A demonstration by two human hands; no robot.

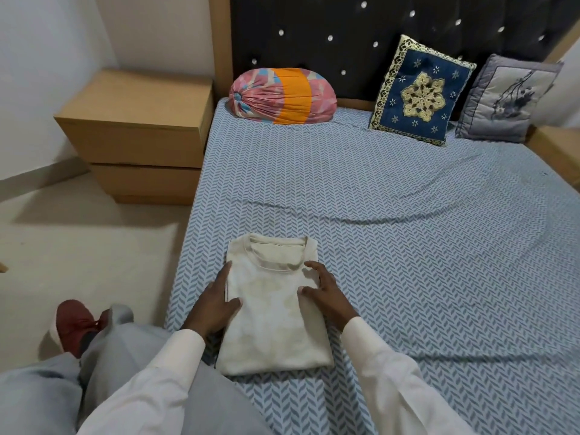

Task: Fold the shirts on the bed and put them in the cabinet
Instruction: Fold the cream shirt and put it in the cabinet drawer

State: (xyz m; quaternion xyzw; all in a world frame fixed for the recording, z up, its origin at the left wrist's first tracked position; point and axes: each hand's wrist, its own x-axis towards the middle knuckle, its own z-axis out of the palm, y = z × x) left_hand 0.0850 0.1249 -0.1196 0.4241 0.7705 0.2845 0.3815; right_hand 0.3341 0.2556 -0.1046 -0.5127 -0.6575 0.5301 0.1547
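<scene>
While left hand, right hand touch folded shirt on bed, nightstand closed.

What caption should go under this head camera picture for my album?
Left hand and right hand rest on a folded cream shirt on the bed.

Watching bed, blue herringbone sheet wrinkling across middle. Cream shirt lying folded flat near my front-left edge. Striped bolster lying at head end; navy cushion and grey cushion leaning against headboard, well apart from shirt.
</scene>
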